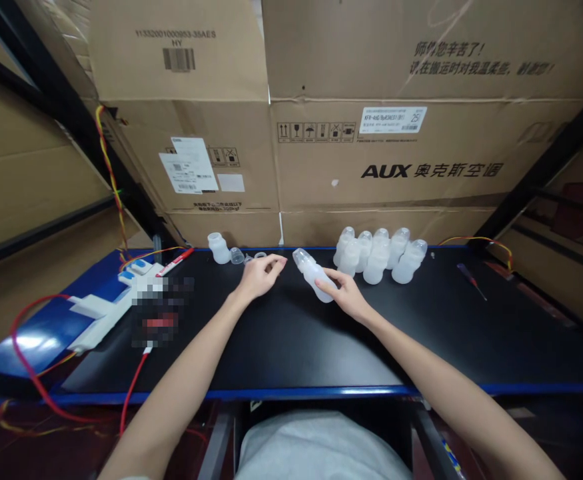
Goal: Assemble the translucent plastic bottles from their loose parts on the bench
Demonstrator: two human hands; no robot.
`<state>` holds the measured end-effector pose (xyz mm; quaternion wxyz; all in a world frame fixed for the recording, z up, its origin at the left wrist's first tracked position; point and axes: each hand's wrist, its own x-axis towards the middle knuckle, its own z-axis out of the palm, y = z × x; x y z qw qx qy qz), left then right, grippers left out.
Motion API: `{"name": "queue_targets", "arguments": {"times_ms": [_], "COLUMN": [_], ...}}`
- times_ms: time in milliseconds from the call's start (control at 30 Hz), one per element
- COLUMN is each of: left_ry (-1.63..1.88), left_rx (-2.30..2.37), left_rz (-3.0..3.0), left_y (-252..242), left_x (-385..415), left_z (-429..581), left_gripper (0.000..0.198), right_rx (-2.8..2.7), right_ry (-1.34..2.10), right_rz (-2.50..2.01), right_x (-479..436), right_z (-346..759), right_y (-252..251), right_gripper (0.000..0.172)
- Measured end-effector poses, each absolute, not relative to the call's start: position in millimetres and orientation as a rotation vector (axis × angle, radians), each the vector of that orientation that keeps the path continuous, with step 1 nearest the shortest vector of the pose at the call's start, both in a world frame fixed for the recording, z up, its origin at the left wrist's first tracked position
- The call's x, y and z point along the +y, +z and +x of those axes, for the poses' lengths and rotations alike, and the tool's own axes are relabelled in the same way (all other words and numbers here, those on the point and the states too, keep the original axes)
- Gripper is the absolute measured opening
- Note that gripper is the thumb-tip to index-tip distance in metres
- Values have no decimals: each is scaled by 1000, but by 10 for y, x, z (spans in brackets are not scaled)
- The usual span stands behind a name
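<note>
My right hand (344,291) is closed round a frosted white bottle (315,277) with a clear cap, tilted with its top toward the upper left. To its left, my left hand (262,275) has thumb and fingertips pressed together; anything between them is too small to make out. Just behind that hand are a clear cap (237,256) and a ring-like part (260,255), partly hidden. An uncapped white bottle (218,248) stands further left. Several capped bottles (377,260) stand grouped right of my right hand.
A screwdriver (471,281) lies on the black table (311,353) at the right. On the left are a power strip (116,303), a red marker (175,263), cables and a blurred object. Cardboard (321,200) stands behind, between black metal posts.
</note>
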<state>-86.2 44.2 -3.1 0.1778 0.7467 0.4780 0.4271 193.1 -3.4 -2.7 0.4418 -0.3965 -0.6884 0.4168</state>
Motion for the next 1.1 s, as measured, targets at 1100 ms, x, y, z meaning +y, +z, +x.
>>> {"name": "queue_targets", "arguments": {"times_ms": [1100], "left_ry": [1012], "left_rx": [1781], "left_rz": [2111], "left_y": [-168], "left_x": [678], "left_z": [-1207], "left_gripper": [39], "right_rx": [-2207], "right_ry": [225], "right_rz": [-1756], "right_x": [-169], "right_z": [1936], "right_y": [120], "right_gripper": [32]}}
